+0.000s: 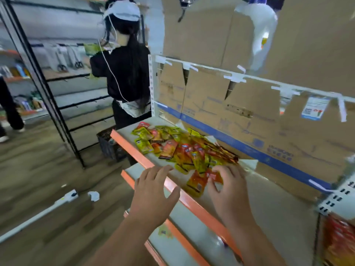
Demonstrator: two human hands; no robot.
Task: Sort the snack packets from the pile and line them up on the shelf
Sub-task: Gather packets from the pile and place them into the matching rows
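Picking seems the step in hand: the right hand (228,189) pinches a red-orange packet (214,176) at the near end of the pile (184,148), which runs toward eleven o'clock along the shelf (269,204), while the left hand (153,191) hovers spread over the orange lip (201,212). Next move, likely — lift it clear and lay it on the open shelf at four o'clock; boxes (249,127) wall the back at one o'clock, the lip drops away at eight.

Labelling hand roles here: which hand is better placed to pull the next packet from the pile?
Right. The right hand pinches a red packet at the snack pile's near edge; the left hand is spread open over the shelf's orange lip, holding nothing.
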